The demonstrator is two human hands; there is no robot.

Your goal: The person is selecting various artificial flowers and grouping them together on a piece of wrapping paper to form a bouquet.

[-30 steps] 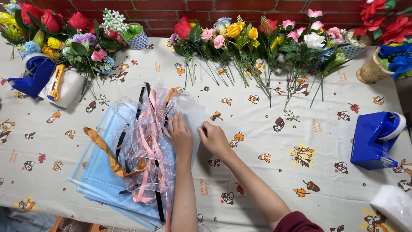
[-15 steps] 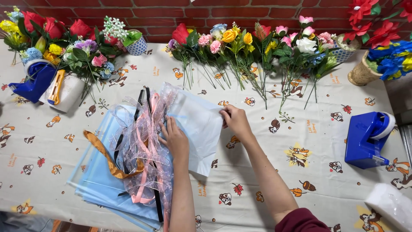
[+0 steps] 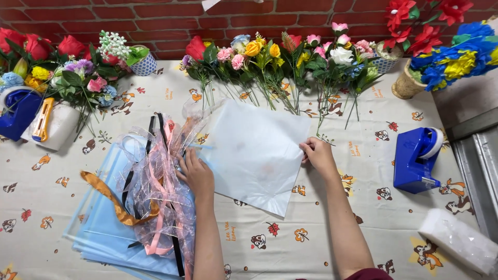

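A pale blue translucent wrapping sheet (image 3: 254, 153) lies spread flat on the patterned tablecloth (image 3: 332, 243). My right hand (image 3: 317, 155) pinches its right edge. My left hand (image 3: 196, 173) rests on its left edge, next to a tangle of pink, black and orange ribbons (image 3: 150, 181). The ribbons lie on a stack of light blue sheets (image 3: 98, 228) at the lower left. Along the far edge lies a row of artificial flowers (image 3: 280, 57) in several colours, stems toward me.
A blue tape dispenser (image 3: 415, 158) stands at the right, another (image 3: 18, 111) at the far left beside a white roll with an orange cutter (image 3: 44, 122). Flower pots (image 3: 410, 78) at back right, a white plastic-wrapped block (image 3: 459, 241) lower right, a brick wall behind.
My right hand has drawn the pale sheet out to the right and spread it flat. My left hand stayed at the ribbon pile, holding the sheet's left edge.
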